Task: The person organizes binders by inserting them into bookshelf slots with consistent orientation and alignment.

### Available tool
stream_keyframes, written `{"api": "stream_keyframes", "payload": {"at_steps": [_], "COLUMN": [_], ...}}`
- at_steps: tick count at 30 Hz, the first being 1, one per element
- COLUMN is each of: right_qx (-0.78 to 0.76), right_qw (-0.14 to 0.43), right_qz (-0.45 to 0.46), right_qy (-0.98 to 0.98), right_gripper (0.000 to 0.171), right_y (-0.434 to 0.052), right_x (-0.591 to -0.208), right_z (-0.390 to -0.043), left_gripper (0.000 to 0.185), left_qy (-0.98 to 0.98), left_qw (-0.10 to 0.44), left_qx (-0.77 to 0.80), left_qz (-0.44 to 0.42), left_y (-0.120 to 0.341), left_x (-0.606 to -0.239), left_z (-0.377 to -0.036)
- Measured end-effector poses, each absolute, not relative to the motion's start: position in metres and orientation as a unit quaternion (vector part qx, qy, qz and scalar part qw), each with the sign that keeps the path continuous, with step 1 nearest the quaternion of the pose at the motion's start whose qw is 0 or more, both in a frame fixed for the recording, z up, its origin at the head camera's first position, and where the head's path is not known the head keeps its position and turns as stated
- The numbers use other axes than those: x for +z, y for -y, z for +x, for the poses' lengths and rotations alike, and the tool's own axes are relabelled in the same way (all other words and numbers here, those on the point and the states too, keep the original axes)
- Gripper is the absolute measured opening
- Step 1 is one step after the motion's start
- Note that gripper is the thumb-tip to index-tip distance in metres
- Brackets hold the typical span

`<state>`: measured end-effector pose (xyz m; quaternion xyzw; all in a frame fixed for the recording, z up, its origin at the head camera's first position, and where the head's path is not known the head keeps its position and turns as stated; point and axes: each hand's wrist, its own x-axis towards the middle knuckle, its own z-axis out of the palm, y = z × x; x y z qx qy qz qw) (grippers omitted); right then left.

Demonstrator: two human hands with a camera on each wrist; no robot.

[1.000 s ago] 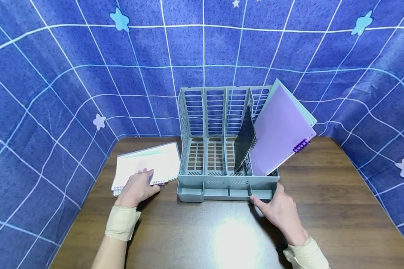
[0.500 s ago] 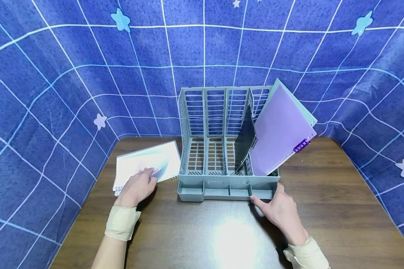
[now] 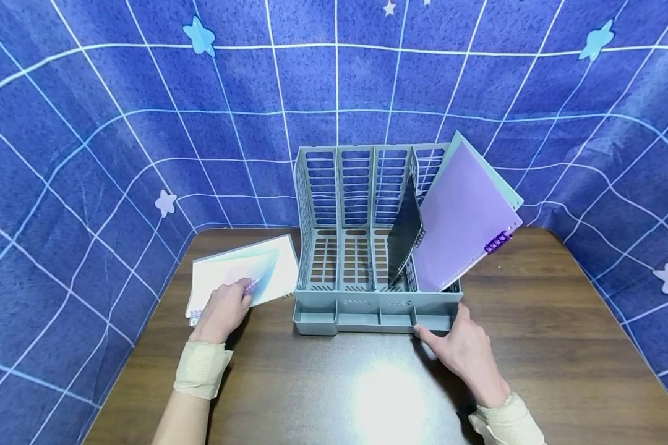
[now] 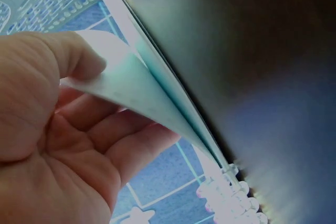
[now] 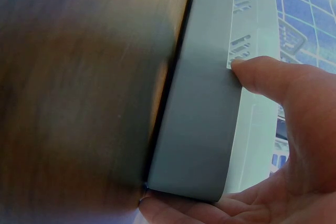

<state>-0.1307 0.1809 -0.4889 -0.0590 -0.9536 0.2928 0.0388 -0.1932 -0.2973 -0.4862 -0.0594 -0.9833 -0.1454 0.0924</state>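
Observation:
In the head view, my left hand [image 3: 222, 314] is on the left over a small stack of pale ring-bound notebooks [image 3: 214, 276]. It pinches a lifted edge of the top notebook, the thumb [image 4: 84, 59] above and the fingers beneath; the left wrist view shows this pale, bent notebook [image 4: 123, 85] up close. The notebook's purple binding rings [image 3: 250, 287] show beside the fingers. My right hand [image 3: 464, 343] holds the front right corner of a grey-blue file organizer [image 3: 362, 298]. Its thumb hooks over the front rim [image 5: 233, 69] and the fingers lie against the end.
In the organizer's right-hand slots lean a black notebook [image 3: 404, 235] and a purple notebook [image 3: 462, 216], with a mint one [image 3: 503, 182] behind. The slots on its left hold nothing. A wooden table [image 3: 289, 395] lies under everything, a blue star-patterned cloth [image 3: 245, 80] behind.
My left hand has drawn slightly left and closed on the top notebook, whose edge has lifted and curved, uncovering more of the bluish one beneath. The right hand has stayed on the organizer.

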Motion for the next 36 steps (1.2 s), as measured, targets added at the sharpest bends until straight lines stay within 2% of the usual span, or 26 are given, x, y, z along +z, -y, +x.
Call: {"api": "stream_keyframes", "payload": {"at_steps": [3, 10, 14, 27, 31, 36], "right_qx": [0.294, 0.297, 0.296, 0.293, 0.295, 0.299], "right_qw": [0.040, 0.042, 0.041, 0.040, 0.042, 0.038], "right_qz": [-0.059, -0.053, -0.056, -0.059, -0.057, -0.057], "right_qy": [0.953, 0.952, 0.953, 0.953, 0.953, 0.952], "right_gripper": [0.104, 0.102, 0.104, 0.107, 0.104, 0.102], "right_y": [-0.181, -0.181, -0.181, -0.181, -0.181, -0.181], "right_x": [-0.489, -0.491, -0.491, -0.487, -0.488, -0.489], "right_z": [-0.130, -0.130, -0.130, -0.134, -0.133, -0.132], "left_gripper": [0.022, 0.038, 0.039, 0.038, 0.035, 0.039], "left_qy": [0.983, 0.979, 0.975, 0.947, 0.937, 0.924], "left_qw": [0.094, 0.120, 0.139, 0.252, 0.278, 0.299], "left_qx": [-0.148, -0.158, -0.169, -0.198, -0.211, -0.236], "left_qz": [-0.053, -0.040, -0.034, -0.008, 0.013, 0.038], "left_y": [0.298, 0.303, 0.305, 0.315, 0.317, 0.317], "left_x": [-0.486, -0.475, -0.467, -0.451, -0.444, -0.436], "left_z": [-0.194, -0.190, -0.188, -0.185, -0.182, -0.178]}}
